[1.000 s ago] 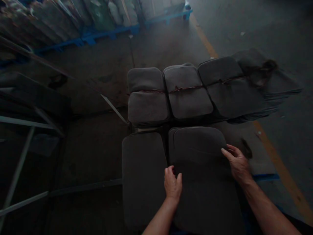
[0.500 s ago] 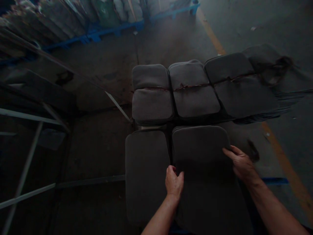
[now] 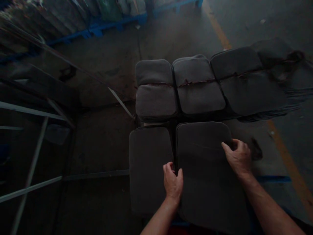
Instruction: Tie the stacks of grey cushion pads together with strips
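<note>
A stack of dark grey felt pads (image 3: 205, 169) lies in front of me, rounded at its corners. My left hand (image 3: 172, 182) grips its left edge, fingers curled down into the gap beside it. My right hand (image 3: 237, 158) holds the right edge, thumb on top and fingers wrapped over the side. A second loose stack (image 3: 150, 166) sits right beside it on the left. Behind them three bundles (image 3: 195, 86) of the same pads stand in a row, each tied across the middle with a reddish cord.
A further, messier bundle (image 3: 281, 62) fans out at the far right. Metal bars of a frame (image 3: 36, 114) cross the left side. A yellow floor line (image 3: 283, 147) runs along the right. Blue pallets (image 3: 117, 24) with stacked goods stand at the back.
Both hands have shifted slightly along the stack's edges; the right thumb now lies on top. The view has tilted down a little, so the bundles sit higher in the frame.
</note>
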